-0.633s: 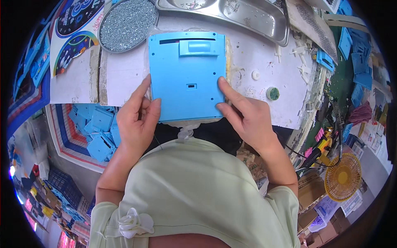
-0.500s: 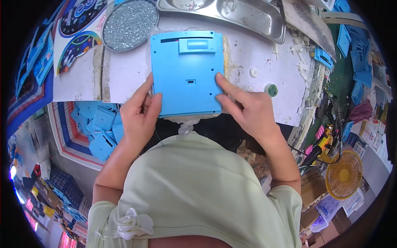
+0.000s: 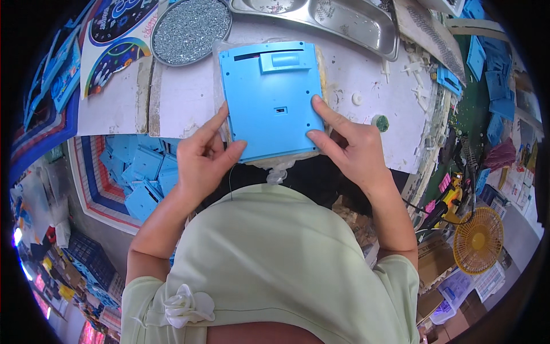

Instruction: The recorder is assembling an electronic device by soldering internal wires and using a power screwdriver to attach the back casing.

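Observation:
A flat blue plastic casing (image 3: 269, 126) lies face up at the near edge of the table, on a pad wrapped in clear plastic (image 3: 272, 162). It has a long slot and a raised block at its far end, a small rectangular opening near the middle and several screw holes. My left hand (image 3: 206, 152) grips its left edge, index finger along the side and thumb at the near corner. On the right edge, my right hand (image 3: 352, 146) holds it with thumb and index finger, close to two of the holes. The other fingers of both hands are curled.
A round tray of small metal screws (image 3: 192, 31) and a steel compartment tray (image 3: 349, 26) stand at the back. Blue casings fill a lined bin (image 3: 106, 198) at left. A small green-topped round container (image 3: 380, 122) and white plastic bits (image 3: 421, 92) lie right.
The whole view has shifted slightly. In the picture the casing sits a little farther right and is turned slightly counterclockwise. Both hands keep their hold on its edges.

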The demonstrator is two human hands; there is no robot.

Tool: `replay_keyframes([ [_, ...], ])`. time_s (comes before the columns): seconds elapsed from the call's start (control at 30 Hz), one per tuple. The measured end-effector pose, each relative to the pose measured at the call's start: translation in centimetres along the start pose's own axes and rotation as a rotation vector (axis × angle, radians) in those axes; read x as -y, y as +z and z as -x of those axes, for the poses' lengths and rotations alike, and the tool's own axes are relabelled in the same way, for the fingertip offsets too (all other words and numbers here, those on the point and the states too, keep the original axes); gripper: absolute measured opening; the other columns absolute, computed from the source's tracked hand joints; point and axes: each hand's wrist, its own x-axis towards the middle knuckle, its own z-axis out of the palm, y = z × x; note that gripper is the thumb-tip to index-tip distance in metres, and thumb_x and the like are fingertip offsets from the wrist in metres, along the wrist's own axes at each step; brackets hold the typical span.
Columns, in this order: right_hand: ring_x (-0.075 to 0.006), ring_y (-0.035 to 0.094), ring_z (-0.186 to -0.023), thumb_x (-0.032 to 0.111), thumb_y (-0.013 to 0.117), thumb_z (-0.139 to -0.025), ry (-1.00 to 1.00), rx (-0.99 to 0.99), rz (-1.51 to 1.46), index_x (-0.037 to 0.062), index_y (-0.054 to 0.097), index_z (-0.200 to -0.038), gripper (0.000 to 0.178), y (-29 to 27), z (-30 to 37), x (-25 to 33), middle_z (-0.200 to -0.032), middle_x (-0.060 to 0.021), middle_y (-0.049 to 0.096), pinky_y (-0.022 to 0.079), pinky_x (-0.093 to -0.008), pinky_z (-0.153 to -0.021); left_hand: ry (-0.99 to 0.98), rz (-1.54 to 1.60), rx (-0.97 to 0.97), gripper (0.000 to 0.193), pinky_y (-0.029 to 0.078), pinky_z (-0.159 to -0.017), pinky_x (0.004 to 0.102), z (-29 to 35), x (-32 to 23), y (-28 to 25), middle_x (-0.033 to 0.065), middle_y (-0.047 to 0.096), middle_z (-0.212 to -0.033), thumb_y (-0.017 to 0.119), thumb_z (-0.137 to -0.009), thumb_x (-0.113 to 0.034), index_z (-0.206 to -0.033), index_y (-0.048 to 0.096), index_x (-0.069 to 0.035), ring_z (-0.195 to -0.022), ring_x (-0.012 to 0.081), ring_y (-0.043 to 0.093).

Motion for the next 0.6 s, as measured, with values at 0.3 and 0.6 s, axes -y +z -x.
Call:
replay_keyframes([
  [0.3,-0.0044,0.047,-0.059,0.005,0.073,-0.091,0.094,0.096,-0.507,0.0088,0.066,-0.139,0.049,-1.1,-0.4,-2.2,-0.068,0.0039,0.054,0.040,-0.0237,-0.055,0.509,-0.609,0.019,0.068,0.039,-0.107,0.0465,-1.9,-3.1,-0.3,0.0174,0.055,-0.143,0.081,-0.077,-0.020,-0.140,0.061,-0.006,-0.132,0.0376,0.049],
  [0.6,-0.0036,0.050,-0.060,0.008,0.069,-0.095,0.247,0.082,-0.630,0.0025,0.063,-0.129,0.035,-2.4,-4.7,-3.3,-0.068,0.0052,0.052,0.040,-0.0217,-0.055,0.565,-0.706,0.200,0.070,0.035,-0.117,0.0532,-3.0,-3.7,-1.0,0.0189,0.051,-0.152,0.079,-0.083,-0.042,-0.140,0.061,-0.006,-0.147,0.0444,0.039],
])
